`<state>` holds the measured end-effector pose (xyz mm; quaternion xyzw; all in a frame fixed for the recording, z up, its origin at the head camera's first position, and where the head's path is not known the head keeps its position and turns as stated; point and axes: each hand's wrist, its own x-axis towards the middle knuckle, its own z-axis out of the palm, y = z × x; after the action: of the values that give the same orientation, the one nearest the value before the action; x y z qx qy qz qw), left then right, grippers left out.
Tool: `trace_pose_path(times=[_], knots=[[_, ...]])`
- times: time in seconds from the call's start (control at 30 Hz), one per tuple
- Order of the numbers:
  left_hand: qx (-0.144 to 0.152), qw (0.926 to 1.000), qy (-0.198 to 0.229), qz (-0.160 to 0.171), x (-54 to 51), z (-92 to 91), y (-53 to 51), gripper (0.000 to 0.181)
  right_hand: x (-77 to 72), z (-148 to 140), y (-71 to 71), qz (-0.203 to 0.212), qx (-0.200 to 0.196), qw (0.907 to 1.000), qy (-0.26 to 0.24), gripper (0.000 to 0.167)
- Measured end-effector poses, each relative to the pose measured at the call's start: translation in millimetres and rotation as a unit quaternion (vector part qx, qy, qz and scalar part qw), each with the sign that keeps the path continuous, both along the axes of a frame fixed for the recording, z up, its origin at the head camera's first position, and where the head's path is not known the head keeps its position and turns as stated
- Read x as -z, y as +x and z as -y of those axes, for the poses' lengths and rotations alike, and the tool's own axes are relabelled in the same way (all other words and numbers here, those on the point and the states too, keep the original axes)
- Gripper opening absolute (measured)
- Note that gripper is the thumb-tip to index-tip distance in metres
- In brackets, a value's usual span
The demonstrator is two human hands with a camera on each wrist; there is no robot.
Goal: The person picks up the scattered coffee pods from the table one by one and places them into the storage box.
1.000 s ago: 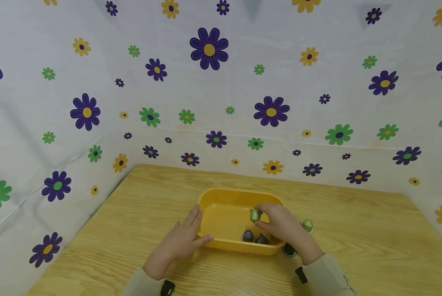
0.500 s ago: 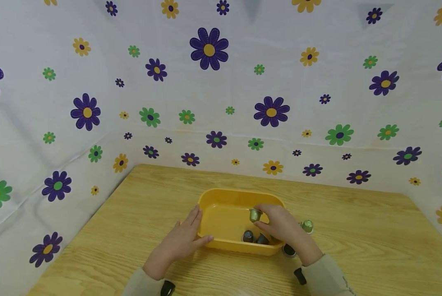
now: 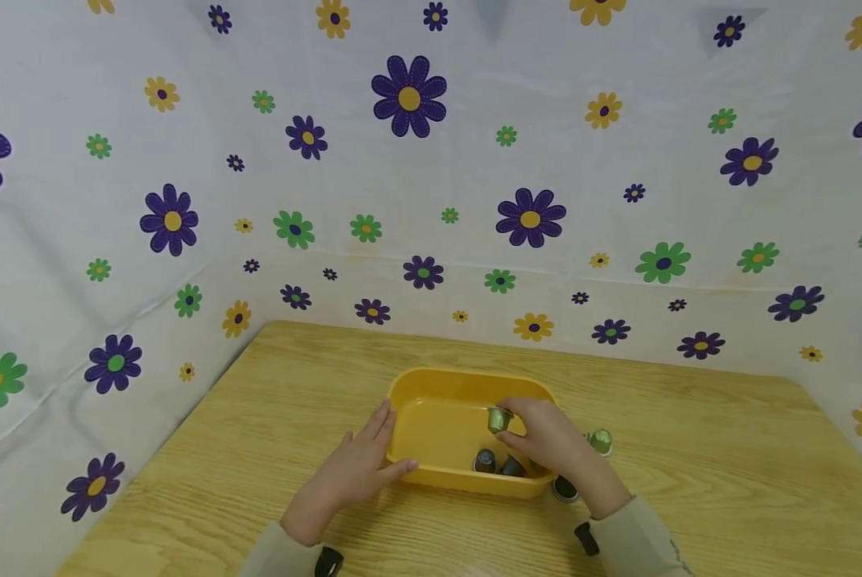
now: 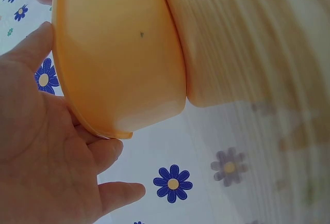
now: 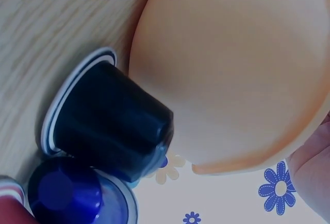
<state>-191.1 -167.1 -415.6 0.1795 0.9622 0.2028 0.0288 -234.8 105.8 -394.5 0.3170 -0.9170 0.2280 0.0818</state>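
Observation:
My right hand (image 3: 549, 437) pinches a green coffee capsule (image 3: 499, 420) between thumb and fingers, above the right part of a yellow plastic bin (image 3: 431, 433). Two dark capsules lie at the bin's front right, one a bluish grey capsule (image 3: 485, 461) and the other a black capsule (image 3: 512, 466). My left hand (image 3: 355, 469) rests against the bin's left end, fingers extended along the side and thumb over the front rim. In the left wrist view the palm of that left hand (image 4: 41, 146) shows, its fingers at the rim. The held capsule is hidden in both wrist views.
Right of the bin, a second green capsule (image 3: 600, 441) stands on the wooden table (image 3: 690, 465). A black capsule (image 5: 111, 121) lies on its side near the bin's wall. Beside it are a blue capsule (image 5: 64, 190) and part of a red capsule (image 5: 10, 211). Flower-print cloth surrounds the table.

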Motion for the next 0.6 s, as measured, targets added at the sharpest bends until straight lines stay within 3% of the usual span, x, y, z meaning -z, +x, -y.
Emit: trace_pose_path(times=[0.6], knots=[[0.0,1.0,-0.005,-0.003,0.6,-0.5,-0.1,0.083,-2.3,1.5,-0.2,-0.002,-0.001,1.0,-0.005,0.026]])
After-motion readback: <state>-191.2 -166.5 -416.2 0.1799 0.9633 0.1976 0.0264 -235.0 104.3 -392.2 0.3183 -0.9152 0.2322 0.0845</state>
